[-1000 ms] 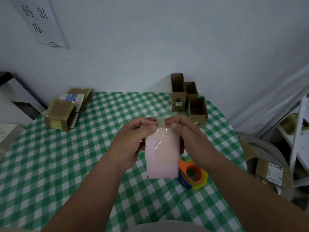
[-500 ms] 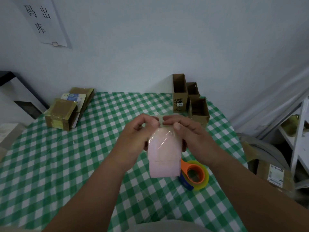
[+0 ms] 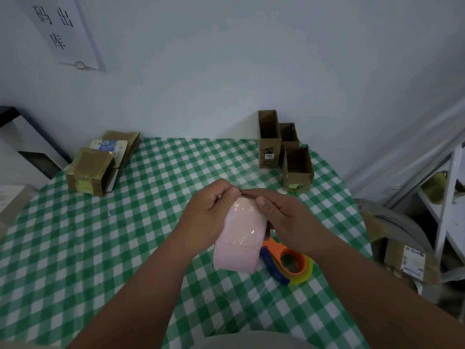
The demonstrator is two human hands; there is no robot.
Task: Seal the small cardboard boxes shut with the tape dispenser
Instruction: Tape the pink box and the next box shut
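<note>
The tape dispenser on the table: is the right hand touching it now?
Cannot tell. In the head view the right hand pinches the pink box and overlaps the tape dispenser on the table, so neither contact nor gap shows.

Hidden and cut-off parts
The pink box (image 3: 237,238) hides part of the tape dispenser (image 3: 286,263); the wall sign (image 3: 63,31) runs past the top edge.
</note>
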